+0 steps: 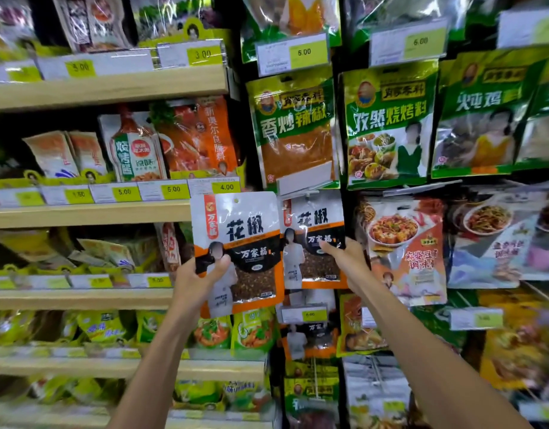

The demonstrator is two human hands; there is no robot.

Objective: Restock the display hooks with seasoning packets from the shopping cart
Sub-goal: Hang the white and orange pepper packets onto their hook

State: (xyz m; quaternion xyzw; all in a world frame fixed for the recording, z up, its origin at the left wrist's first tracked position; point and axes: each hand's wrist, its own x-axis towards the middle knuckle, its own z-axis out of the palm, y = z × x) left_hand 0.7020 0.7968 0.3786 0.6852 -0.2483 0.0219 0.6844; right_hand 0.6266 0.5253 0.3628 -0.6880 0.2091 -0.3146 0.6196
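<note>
Wooden shelves (90, 215) fill the left side, stacked with pouches behind a row of yellow price tags (227, 187). Just right of them, the left hand (199, 275) holds up a seasoning packet (240, 239), white, orange and black. Its fingers (220, 265) are clamped on the packet's lower left edge, with the thumb on the front. This packet is upright, near the camera, and overlaps the shelf edge. Its punched hole at the top hangs free of any hook.

Touching its right edge, a second matching packet (312, 230) hangs on the display wall. The hook above it is too blurred to make out. The right hand (344, 258) pinches this packet's lower right side, thumb on the front and the other fingers (327, 246) behind. Above hangs a green chili packet (293, 128). Just beside the right hand, farther right, hangs a red sauce packet (406, 246).
</note>
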